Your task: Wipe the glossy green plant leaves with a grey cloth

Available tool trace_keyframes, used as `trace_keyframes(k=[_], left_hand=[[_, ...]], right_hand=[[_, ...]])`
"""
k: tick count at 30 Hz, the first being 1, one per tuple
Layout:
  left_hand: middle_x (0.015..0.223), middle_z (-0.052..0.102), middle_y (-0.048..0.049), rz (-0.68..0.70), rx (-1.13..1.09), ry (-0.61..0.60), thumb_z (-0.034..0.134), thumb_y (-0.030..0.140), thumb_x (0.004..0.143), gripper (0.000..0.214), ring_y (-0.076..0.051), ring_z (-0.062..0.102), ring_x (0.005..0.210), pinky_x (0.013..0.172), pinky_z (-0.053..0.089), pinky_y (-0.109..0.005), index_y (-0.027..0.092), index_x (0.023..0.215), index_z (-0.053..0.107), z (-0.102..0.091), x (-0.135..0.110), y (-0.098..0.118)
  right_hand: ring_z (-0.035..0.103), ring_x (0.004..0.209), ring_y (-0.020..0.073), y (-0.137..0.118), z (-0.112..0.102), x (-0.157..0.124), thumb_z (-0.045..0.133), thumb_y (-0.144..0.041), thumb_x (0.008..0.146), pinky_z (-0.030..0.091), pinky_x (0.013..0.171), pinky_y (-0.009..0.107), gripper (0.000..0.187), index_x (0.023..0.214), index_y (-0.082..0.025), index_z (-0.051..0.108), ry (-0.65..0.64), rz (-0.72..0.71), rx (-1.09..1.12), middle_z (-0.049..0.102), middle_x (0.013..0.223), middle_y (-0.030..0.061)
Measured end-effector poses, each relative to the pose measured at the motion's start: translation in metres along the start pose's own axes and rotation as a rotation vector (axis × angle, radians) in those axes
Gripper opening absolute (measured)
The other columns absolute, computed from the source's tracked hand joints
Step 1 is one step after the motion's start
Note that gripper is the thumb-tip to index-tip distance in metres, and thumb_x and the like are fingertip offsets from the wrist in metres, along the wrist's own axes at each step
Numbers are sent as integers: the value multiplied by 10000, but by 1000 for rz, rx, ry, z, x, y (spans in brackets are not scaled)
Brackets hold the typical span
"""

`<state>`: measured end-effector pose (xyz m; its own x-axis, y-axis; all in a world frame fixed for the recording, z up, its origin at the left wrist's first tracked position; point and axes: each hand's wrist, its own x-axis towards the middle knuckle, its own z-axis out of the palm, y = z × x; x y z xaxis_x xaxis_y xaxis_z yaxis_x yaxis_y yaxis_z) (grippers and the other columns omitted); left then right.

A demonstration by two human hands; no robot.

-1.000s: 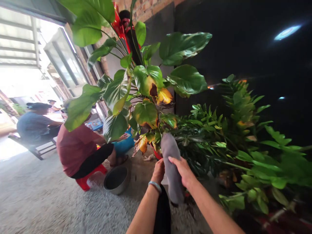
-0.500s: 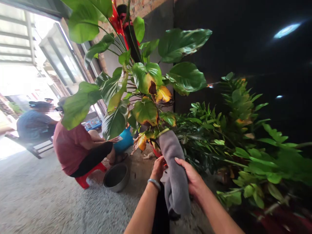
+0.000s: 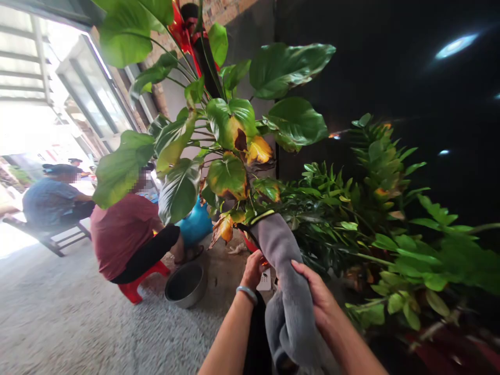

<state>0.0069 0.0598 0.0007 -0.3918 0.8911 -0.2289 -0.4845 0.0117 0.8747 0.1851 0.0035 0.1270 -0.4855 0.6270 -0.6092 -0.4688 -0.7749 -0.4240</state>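
Note:
A grey cloth [image 3: 287, 291] hangs in front of me, its upper end laid over a low leaf of the big-leaved potted plant [image 3: 226, 140]. My right hand [image 3: 314, 297] presses flat along the cloth from the right, fingers wrapped on it. My left hand [image 3: 253, 271], with a pale bangle on the wrist, is closed beside the cloth's left edge, near the leaf and the red pot; what it pinches is hidden. Some leaves are yellow and brown at the edges.
A dense small-leaved green plant [image 3: 375, 229] fills the right side before a dark wall. On the left a person in a red shirt [image 3: 125, 234] sits on a red stool, a metal bowl [image 3: 185, 285] beside them. Another person [image 3: 50, 200] sits on a bench farther off.
The cloth has slid down and toward me, with my right hand moving down along it. My left hand has stayed about where it was.

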Motion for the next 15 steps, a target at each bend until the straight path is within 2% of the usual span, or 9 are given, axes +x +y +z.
trace_keyframes(k=[4, 7, 9, 11, 13, 15], left_hand=[[616, 655, -27, -55, -43, 27, 844, 329, 507, 287, -157, 576, 586, 569, 455, -278, 156, 648, 663, 1, 4, 1], [615, 661, -26, -71, -74, 32, 861, 354, 458, 346, -145, 572, 575, 552, 428, -261, 151, 641, 649, 2, 6, 1], [603, 656, -20, -80, -84, 34, 869, 354, 440, 360, -143, 571, 576, 567, 431, -266, 152, 629, 639, 3, 5, 1], [597, 652, -14, -84, -88, 37, 875, 353, 427, 369, -143, 569, 578, 588, 443, -279, 153, 625, 636, 4, 4, 1], [590, 645, -7, -86, -85, 40, 877, 354, 423, 374, -140, 564, 573, 594, 445, -284, 153, 628, 638, 5, 4, 1], [577, 633, 1, -88, -76, 43, 880, 354, 418, 377, -135, 553, 559, 584, 435, -281, 153, 626, 638, 5, 4, 1]], right_hand=[[594, 387, 170, 23, -41, 5, 793, -229, 609, 496, 417, 257, 159, 668, -161, 662, 128, -16, 124, 671, 484, 21], [659, 487, 207, 26, -67, -13, 824, -233, 594, 556, 521, 299, 199, 742, -178, 704, 107, -23, 157, 711, 553, 35], [672, 516, 218, 11, -67, -25, 830, -273, 591, 578, 586, 325, 220, 751, -178, 713, 87, -55, 178, 714, 564, 43], [661, 494, 204, -11, -55, -30, 824, -293, 578, 584, 606, 333, 232, 737, -172, 707, 74, -168, 247, 709, 562, 33], [653, 484, 186, -29, -40, -23, 802, -286, 585, 585, 601, 323, 213, 714, -160, 689, 22, -281, 322, 708, 572, 22], [644, 472, 168, -30, -33, -9, 772, -259, 615, 570, 552, 284, 162, 659, -151, 661, -32, -289, 356, 697, 559, 22]])
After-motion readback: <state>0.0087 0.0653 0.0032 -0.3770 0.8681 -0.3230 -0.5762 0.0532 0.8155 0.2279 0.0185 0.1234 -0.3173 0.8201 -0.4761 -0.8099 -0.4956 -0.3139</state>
